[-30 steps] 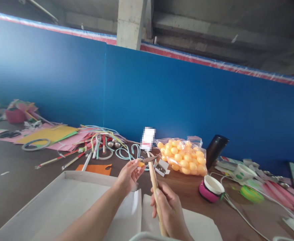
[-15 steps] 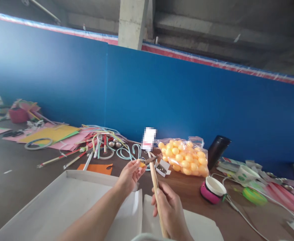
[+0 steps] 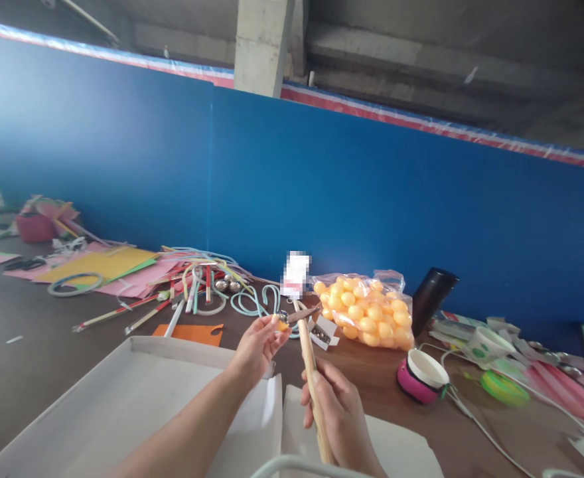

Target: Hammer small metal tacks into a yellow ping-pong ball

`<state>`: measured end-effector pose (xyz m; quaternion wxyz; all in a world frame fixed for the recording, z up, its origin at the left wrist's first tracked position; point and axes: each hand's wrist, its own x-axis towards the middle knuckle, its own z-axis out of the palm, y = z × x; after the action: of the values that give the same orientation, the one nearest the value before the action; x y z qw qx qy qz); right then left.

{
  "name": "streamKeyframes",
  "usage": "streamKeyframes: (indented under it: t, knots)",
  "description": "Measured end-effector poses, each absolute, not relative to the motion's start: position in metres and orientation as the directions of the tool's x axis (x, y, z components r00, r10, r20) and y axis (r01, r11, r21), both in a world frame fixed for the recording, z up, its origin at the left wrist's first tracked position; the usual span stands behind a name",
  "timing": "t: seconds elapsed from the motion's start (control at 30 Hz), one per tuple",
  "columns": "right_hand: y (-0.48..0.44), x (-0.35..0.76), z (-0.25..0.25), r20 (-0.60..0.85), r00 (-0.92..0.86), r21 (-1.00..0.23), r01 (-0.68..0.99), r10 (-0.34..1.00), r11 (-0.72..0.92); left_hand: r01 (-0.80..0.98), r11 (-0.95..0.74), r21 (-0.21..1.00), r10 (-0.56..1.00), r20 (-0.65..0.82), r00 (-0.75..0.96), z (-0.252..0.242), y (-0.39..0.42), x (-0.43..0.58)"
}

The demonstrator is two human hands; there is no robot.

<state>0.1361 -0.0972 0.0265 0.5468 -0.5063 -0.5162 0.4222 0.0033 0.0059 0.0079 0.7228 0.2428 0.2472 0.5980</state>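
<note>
In my right hand (image 3: 339,405) is a hammer (image 3: 309,362), gripped by its pale wooden handle and tilted upward. Its dark, narrow head (image 3: 302,315) lies level with my left fingertips. My left hand (image 3: 259,345) pinches a small yellow-orange piece (image 3: 281,324) with a shiny silver ball (image 3: 283,316) against it. The ball is beside the hammer head; I cannot tell if they touch. Below my hands lies a shallow white cardboard tray (image 3: 172,385). A small open white box (image 3: 323,332) with metal bits stands just beyond the hammer.
Behind the hammer lies a clear bag of orange balls (image 3: 366,312). A black cylinder (image 3: 434,299) and a pink-and-white roll (image 3: 423,377) are on the right. Straws, tubing (image 3: 252,305) and coloured paper (image 3: 103,269) cover the left. A blue partition (image 3: 322,179) borders the table.
Both hands keep nearly the same hold and place. A pale curved tube shows more at the bottom edge, and the view has shifted very slightly.
</note>
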Motion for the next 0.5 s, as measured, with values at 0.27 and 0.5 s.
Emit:
streamKeyframes:
  t: [0.27, 0.5]
  knots:
    - [-0.0981, 0.1344, 0.0284, 0.123, 0.131, -0.992, 0.055, 0.984, 0.117, -0.738, 0.151, 0.658, 0.986, -0.05, 0.158, 0.0073, 0.0056, 0.0034]
    - [-0.0979, 0.1334, 0.0276, 0.136, 0.141, -0.991, 0.032, 0.981, 0.133, -0.733, 0.149, 0.664, 0.986, -0.047, 0.158, 0.0063, 0.0066, 0.0032]
